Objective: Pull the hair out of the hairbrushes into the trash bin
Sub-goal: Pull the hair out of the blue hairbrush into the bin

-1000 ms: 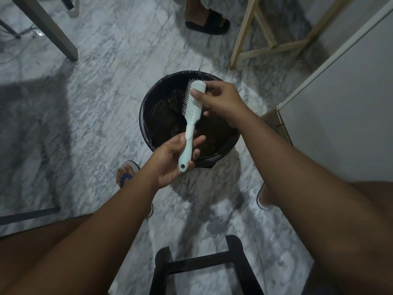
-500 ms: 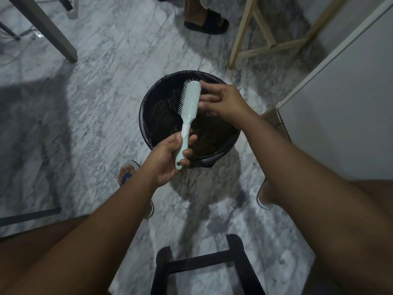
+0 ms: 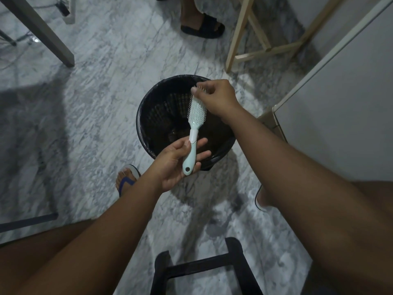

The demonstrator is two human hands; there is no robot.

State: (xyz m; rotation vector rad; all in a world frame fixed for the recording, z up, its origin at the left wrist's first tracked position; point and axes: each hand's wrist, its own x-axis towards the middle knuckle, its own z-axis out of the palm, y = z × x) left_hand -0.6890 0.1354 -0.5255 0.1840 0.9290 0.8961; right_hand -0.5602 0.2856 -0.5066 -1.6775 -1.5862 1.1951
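a grey table leg (image 3: pixel 43 33) slants across the far left of a room floored in grey-veined white marble (image 3: pixel 102 99), where broad soft shadows fall on the stone. nearer, a foot in a blue-strapped sandal (image 3: pixel 127 179) rests flat on the floor. just right of it, the left hand (image 3: pixel 176 165) holds the handle of a pale mint hairbrush (image 3: pixel 194 124), thumb pressing it down onto nearly straight fingers beneath. the brush sits above the open mouth of a black-lined trash bin (image 3: pixel 157 116) standing on the marble, bristles facing up. the right hand (image 3: pixel 217 96) meets the far tip of the brush head, thumb and curled fingertips pinched together on the bristles; whether any hair lies between them cannot be told. a black stool frame (image 3: pixel 202 270) stands near, in the foreground. at the far edge, another person's foot in a black slide (image 3: pixel 203 27) stands beside pale wooden legs (image 3: pixel 240 33). a white cabinet (image 3: pixel 340 103) fills the right.
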